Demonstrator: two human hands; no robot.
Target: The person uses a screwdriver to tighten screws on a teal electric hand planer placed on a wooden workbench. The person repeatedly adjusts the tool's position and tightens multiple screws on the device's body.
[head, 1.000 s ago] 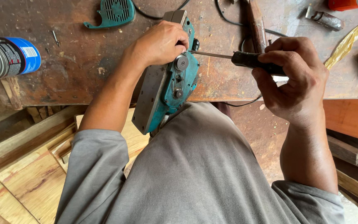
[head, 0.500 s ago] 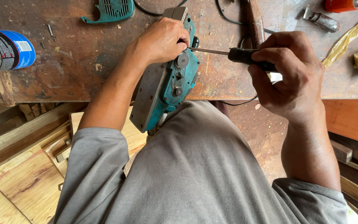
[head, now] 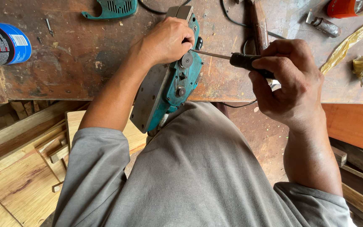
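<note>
Head view: a teal electric planer lies on its side at the near edge of a worn wooden workbench, its grey metal sole plate facing left and its near end overhanging the bench toward the person's grey shirt. The left hand is clamped over the far part of the planer's body, fingers curled down around the housing, the bare forearm running back and left to the sleeve. The right hand sits to the right of the tool, fist closed around the black handle of a screwdriver, whose thin steel shaft runs leftward and meets the planer's open side just beside a round grey pulley. The right wrist is bent, knuckles turned up toward the camera, the forearm dropping straight back to the body. The planer's exposed side shows the pulley, a smaller round fitting nearer the person and several dark screw points on teal casting. A detached teal cover with vent slots rests at the far edge of the bench, well apart from the tool. A blue-and-black can lies at far left, a black cable loops at the far side, and crumpled yellow tape lies at right. Wooden planks are stacked below left.
</note>
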